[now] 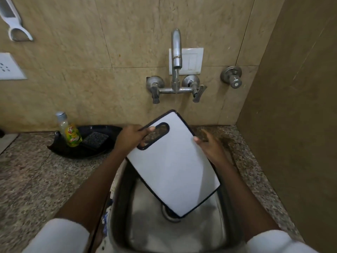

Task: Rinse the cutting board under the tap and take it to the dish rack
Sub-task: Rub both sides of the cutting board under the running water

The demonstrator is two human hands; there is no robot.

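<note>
A white cutting board (173, 165) with a dark rim and a handle slot is held tilted over the steel sink (138, 212). My left hand (130, 136) grips its handle end, fingers through the slot. My right hand (209, 143) holds the board's right edge. The wall tap (176, 50) is running; a thin stream of water falls onto the board's top corner. No dish rack is in view.
A black tray (60, 148) on the granite counter at left holds a dish-soap bottle (70, 132) and a scrub pad (94, 139). A brown side wall (295, 125) closes the right. Tap handles (197, 88) and a valve (232, 76) stick out from the tiled wall.
</note>
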